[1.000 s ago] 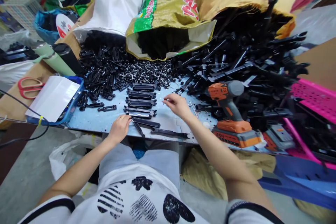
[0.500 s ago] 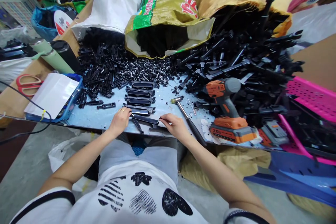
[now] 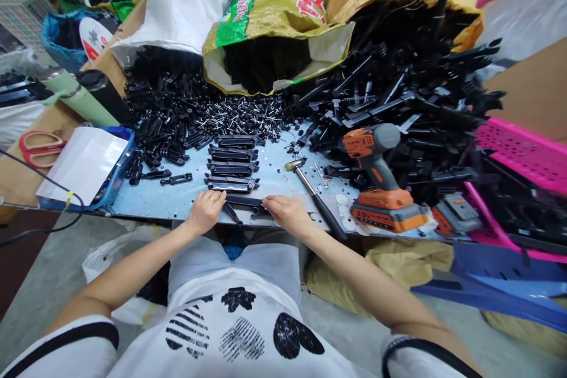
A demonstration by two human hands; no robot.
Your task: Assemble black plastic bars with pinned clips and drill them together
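At the table's front edge a long black plastic bar (image 3: 243, 201) spans the space between my two hands. My left hand (image 3: 206, 212) is closed on its left end, fingers pinched together. The fingers of my right hand (image 3: 286, 212) pinch its right end and hide it. A small black link piece (image 3: 231, 213) slants below the bar, close to my left fingers. Just beyond the hands lies a neat row of black folded assemblies (image 3: 231, 182), stacked away from me.
Right of my hand lie a hammer (image 3: 316, 195) and an orange cordless drill (image 3: 376, 171). Small pins (image 3: 243, 117) and black links (image 3: 163, 112) are heaped behind, below open sacks (image 3: 274, 6). A blue tray (image 3: 121, 165) stands left, a pink basket (image 3: 522, 153) right.
The bar now lies more level between my hands. My right hand has moved slightly left and lower, and my left fingers have come down onto the bar's end. The view has shifted a little.
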